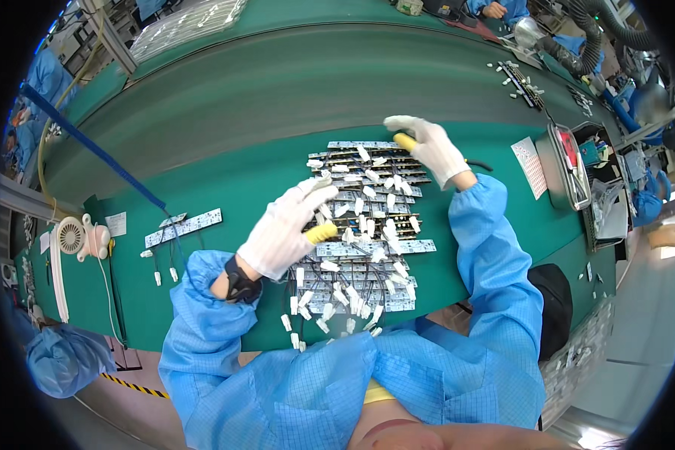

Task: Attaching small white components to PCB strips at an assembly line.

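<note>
A pile of narrow circuit boards (420,246) lies across the green table in front of me, in overlapping rows. Dark wires with white plug connectors (350,292) spread over the boards and hang toward the near edge. My left hand (285,229), in a white glove with a yellow thumb cover, is over the left side of the pile with fingers stretched out. At the far right corner of the pile is my right hand (430,148), gloved the same way, fingers extended and thumb apart. Nothing shows in either hand; whether the left fingertips touch the boards I cannot tell.
Left of the pile lie separate boards (195,225) with wires, near a small fan (72,235) and a blue cord (97,150). At right are a dotted sheet (530,166) and a metal box (566,169). Beyond runs a conveyor belt (262,90) carrying more boards (521,84).
</note>
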The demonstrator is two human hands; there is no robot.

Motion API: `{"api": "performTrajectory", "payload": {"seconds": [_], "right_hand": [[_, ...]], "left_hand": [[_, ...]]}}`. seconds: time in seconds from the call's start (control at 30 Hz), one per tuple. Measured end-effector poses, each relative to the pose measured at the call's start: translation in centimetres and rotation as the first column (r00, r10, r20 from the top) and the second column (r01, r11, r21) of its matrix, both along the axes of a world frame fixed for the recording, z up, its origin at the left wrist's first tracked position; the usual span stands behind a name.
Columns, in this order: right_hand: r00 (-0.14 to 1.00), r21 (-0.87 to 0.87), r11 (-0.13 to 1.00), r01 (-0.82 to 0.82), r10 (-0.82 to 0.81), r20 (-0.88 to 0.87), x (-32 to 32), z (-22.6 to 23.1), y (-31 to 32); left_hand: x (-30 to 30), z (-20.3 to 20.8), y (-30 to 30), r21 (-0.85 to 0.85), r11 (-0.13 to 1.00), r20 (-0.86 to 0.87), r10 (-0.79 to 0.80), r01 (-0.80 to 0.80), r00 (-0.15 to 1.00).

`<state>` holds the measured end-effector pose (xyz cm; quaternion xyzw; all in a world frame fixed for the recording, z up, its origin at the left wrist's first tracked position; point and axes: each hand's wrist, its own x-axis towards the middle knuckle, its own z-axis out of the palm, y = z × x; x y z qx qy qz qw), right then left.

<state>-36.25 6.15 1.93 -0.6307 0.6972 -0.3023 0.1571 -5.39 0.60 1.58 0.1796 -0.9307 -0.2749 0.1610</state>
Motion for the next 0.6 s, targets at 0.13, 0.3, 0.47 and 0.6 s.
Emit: {"api": "performTrajectory", "payload": {"seconds": [0.13,0.3,0.47,0.6], "right_hand": [[0.986,-0.053,0.992,-0.115,0.107,-0.129,1.7,-2.0,-1.4],[0.975,-0.039,0.986,-0.163,0.155,-0.157,3.3,-3.1,-1.7],[0.976,-0.096,0.976,-0.198,0.186,-0.117,3.9,-3.5,-2.2],[0.978,-0.178,0.984,-0.013,0.049,0.203,3.2,-2.9,-2.4]], "left_hand": [[0.4,-0.9,0.6,-0.128,0.991,0.011,-0.022,0.023,1.0],[1.2,-0.7,1.7,-0.198,0.98,0.002,0.031,-0.03,1.0],[2.1,-0.5,2.6,-0.156,0.985,0.021,0.072,-0.068,0.997],[2.9,0.3,1.5,0.144,0.982,-0.198,0.153,-0.126,0.968]]}}
